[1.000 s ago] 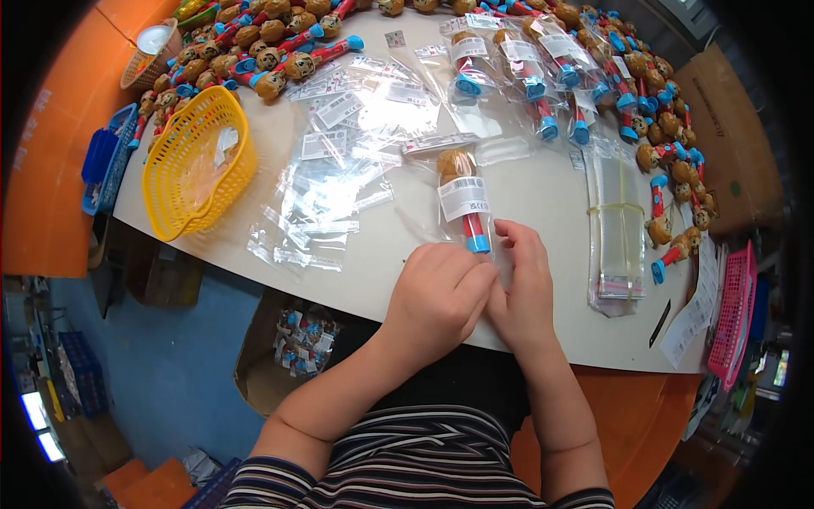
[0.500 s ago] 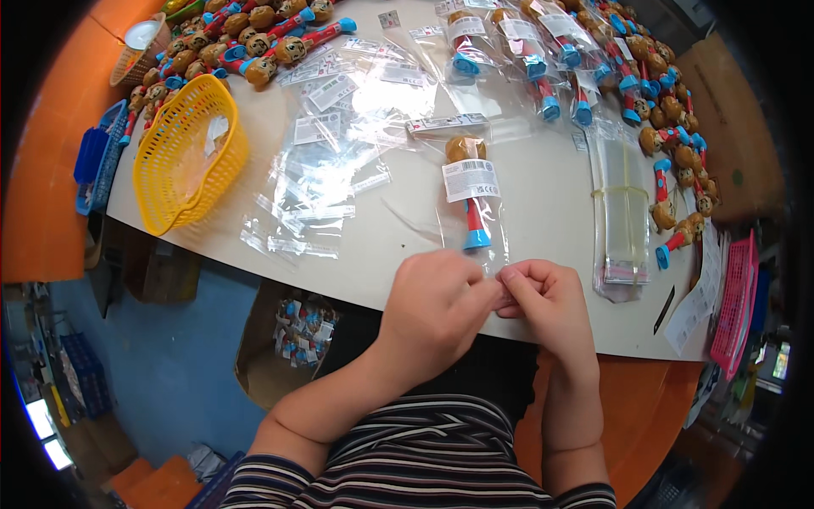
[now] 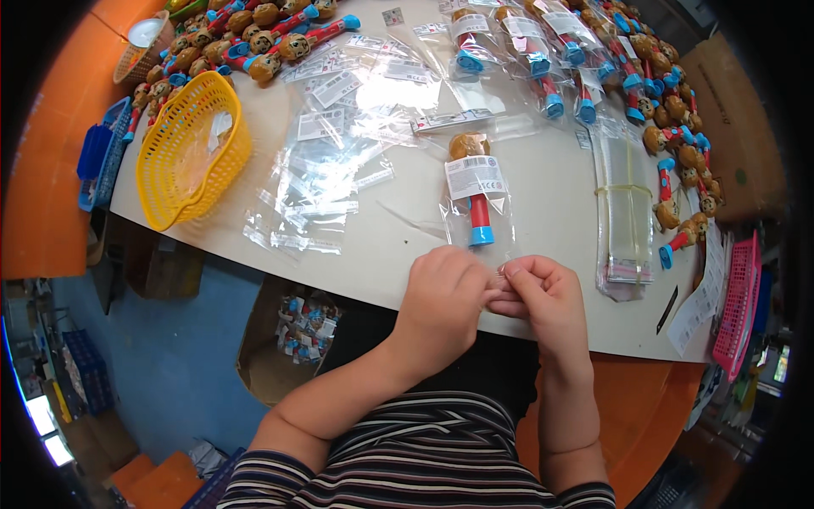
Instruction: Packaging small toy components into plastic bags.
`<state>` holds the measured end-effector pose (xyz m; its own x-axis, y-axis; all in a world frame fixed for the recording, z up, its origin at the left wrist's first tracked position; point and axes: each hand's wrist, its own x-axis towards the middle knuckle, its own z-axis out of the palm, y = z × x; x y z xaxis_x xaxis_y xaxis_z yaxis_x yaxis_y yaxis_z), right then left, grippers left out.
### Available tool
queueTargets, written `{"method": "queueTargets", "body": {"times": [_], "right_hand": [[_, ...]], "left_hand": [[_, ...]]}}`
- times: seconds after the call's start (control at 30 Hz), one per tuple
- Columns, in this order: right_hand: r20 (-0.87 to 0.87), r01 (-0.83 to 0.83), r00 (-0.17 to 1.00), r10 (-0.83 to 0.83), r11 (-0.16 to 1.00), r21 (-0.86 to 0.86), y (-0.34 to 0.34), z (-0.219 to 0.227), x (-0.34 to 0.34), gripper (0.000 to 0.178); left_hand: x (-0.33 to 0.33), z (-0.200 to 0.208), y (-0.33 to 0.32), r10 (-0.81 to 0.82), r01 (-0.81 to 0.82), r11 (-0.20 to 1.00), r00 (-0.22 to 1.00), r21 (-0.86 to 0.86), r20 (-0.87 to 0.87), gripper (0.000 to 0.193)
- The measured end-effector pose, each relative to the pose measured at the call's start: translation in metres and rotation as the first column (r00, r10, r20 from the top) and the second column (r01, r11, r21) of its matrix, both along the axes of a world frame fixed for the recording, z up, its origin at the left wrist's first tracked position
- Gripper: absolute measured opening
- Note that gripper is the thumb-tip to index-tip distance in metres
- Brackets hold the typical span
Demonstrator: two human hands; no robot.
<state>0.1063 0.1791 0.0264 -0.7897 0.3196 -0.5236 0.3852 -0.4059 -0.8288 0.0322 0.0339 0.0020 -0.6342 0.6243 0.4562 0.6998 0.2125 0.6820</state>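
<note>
A clear plastic bag [image 3: 504, 222] lies at the table's near edge with a toy [image 3: 480, 212] inside. The toy has a round brown head, a red stick body and a blue base, and a white label wraps its upper part. My left hand [image 3: 445, 295] is closed at the bag's near end, its fingertips bunched against those of the other hand. Thumb and fingers of my right hand [image 3: 547, 297] pinch the same end of the bag. The fingers hide most of that end.
Flat clear bags [image 3: 326, 161] spread left of the toy, beside a yellow basket [image 3: 153, 188]. A banded bag stack [image 3: 623, 212] lies right, near a dark blade-like strip [image 3: 667, 310]. Loose toys [image 3: 263, 66] and bagged toys [image 3: 526, 42] crowd the far side. Below stands a carton [image 3: 259, 360].
My left hand has shifted slightly, its fingers turning in closer to my right fingertips at the bag's end. The bagged toy stays nearly in place.
</note>
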Motion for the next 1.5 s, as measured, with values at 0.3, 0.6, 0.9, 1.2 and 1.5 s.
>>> {"method": "queueTargets", "body": {"times": [0.3,0.6,0.9,1.2,1.5], "right_hand": [[0.057,0.032,0.997,-0.043,0.983,0.180,0.013,-0.001,0.004,0.019],[0.068,0.027,0.997,-0.038,0.986,0.162,0.014,-0.003,0.005,0.018],[0.060,0.010,0.998,-0.020,0.988,0.151,0.017,-0.006,0.003,0.018],[0.058,0.013,0.998,-0.024,0.982,0.187,0.015,-0.003,0.003,0.018],[0.029,0.006,0.999,-0.012,0.982,0.190,0.013,-0.008,0.005,0.022]], "left_hand": [[-0.071,0.018,-0.057,0.352,-0.352,0.936,0.936,-0.035,0.012,0.007],[-0.071,0.038,-0.050,0.084,-0.077,0.994,0.992,-0.078,0.097,0.031],[-0.025,0.012,-0.041,-0.184,0.205,0.959,0.975,-0.195,0.122,0.025],[-0.082,0.026,-0.034,0.236,-0.210,0.970,0.936,-0.124,0.263,0.011],[-0.108,0.020,-0.041,0.169,-0.151,0.976,0.979,-0.159,0.109,0.008]]}}
